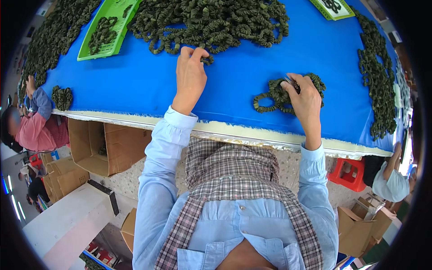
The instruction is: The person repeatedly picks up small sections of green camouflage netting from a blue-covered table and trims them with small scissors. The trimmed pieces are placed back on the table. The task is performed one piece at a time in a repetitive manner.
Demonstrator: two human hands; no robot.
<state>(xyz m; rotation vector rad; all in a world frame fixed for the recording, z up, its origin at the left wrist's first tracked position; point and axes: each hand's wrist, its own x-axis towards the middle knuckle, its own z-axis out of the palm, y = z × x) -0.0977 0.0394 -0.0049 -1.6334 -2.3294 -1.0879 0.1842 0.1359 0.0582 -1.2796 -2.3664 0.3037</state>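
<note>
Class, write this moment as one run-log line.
left hand: at dark green ring by large pile | right hand: on small cluster of similar rings | surface: blue cloth

Blue-covered table (243, 87): one. Hands at work: two, one left hand (191, 74), one right hand (307, 96). Dark green ruffled rings lie too many to count, in five groups on the cloth: one central heap (216, 22), one left heap (58, 36), one right heap (378, 85), one small cluster (62, 97), one bunch (285, 96). Green trays: two, one upper left (118, 32), one upper right (340, 17). Cardboard boxes (128, 148): at least four. Other people (38, 130): at least three. Plaid apron (247, 186): one.
</note>
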